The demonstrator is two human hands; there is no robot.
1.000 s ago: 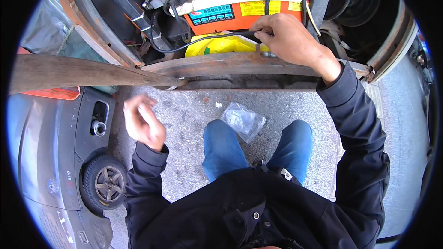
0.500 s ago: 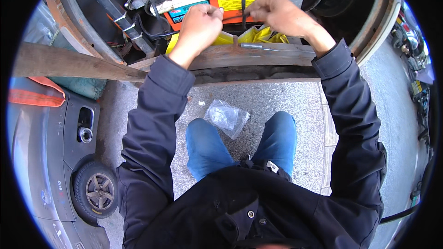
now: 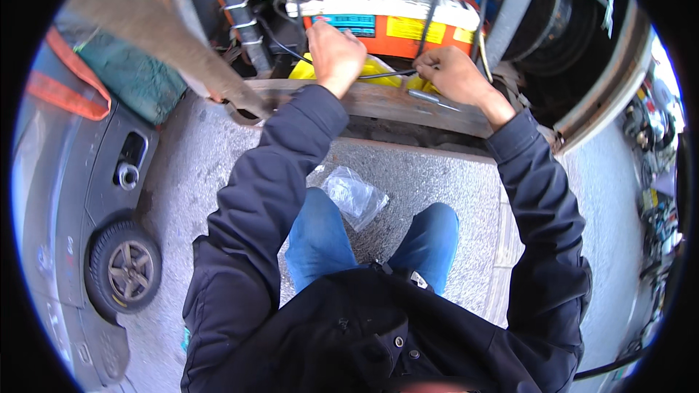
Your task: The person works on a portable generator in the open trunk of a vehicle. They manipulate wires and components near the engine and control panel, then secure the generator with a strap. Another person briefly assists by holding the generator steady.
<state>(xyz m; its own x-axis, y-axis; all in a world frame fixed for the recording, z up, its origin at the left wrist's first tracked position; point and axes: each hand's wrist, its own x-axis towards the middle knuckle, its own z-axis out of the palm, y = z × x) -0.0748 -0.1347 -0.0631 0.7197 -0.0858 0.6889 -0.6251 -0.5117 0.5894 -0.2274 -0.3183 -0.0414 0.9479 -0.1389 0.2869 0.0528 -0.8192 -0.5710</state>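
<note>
My left hand point(image 3: 335, 58) is closed on a black cable point(image 3: 387, 75) at the front of an orange machine point(image 3: 393, 42) with a white upper strip and yellow and blue labels. My right hand point(image 3: 455, 76) pinches the same cable farther right. Below the cable lies crumpled yellow material point(image 3: 378, 67) behind a rusty metal crossbar point(image 3: 378, 105). A threaded metal rod point(image 3: 426, 96) sits on that bar just under my right hand.
A brown beam point(image 3: 160, 29) slants in from the upper left. A grey vehicle point(image 3: 69, 233) with a wheel point(image 3: 129, 268) stands at left. Steel uprights point(image 3: 513, 11) flank the machine. A clear plastic bag point(image 3: 353, 196) lies between my knees. Assorted parts point(image 3: 652, 175) line the right edge.
My left hand rose from beside the beam at lower left to the cable and closed on it. My right hand stays on the cable, shifted slightly. The view has tilted, so the beam looks steeper.
</note>
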